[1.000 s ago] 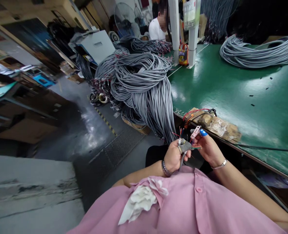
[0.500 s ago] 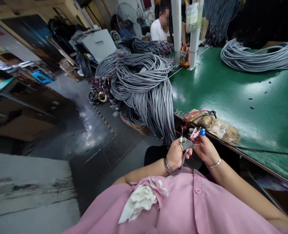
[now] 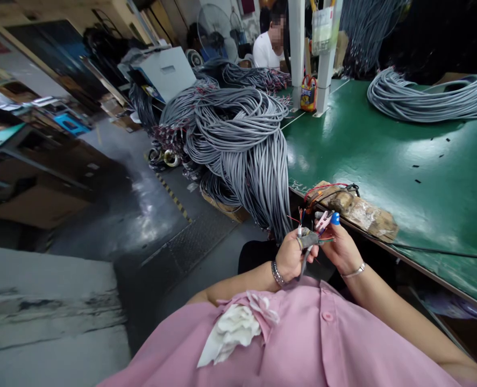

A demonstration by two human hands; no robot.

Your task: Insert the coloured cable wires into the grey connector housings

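Observation:
Fingers wrapped round it, my left hand (image 3: 290,255) grips a grey cable (image 3: 311,239) whose stripped end shows thin coloured wires. Some red and dark strands stick up beside my left thumb, and green and red ones point toward the other hand. My right hand (image 3: 345,251) is closed in a pinch, with a blue cover (image 3: 335,218) on one fingertip. Between its fingers sits a small pink clip (image 3: 323,221), close to the wire ends. What else the right fingers hold is partly hidden.
The green table (image 3: 383,156) carries a worn wooden block (image 3: 363,215) with wires at its near edge. A large heap of grey cables (image 3: 246,145) hangs left of it. A cable coil (image 3: 427,99) lies at the back right. A person (image 3: 267,51) sits beyond.
The pink clip is turned slightly in my right fingers. Both hands stay nearly in place, and the view has shifted slightly.

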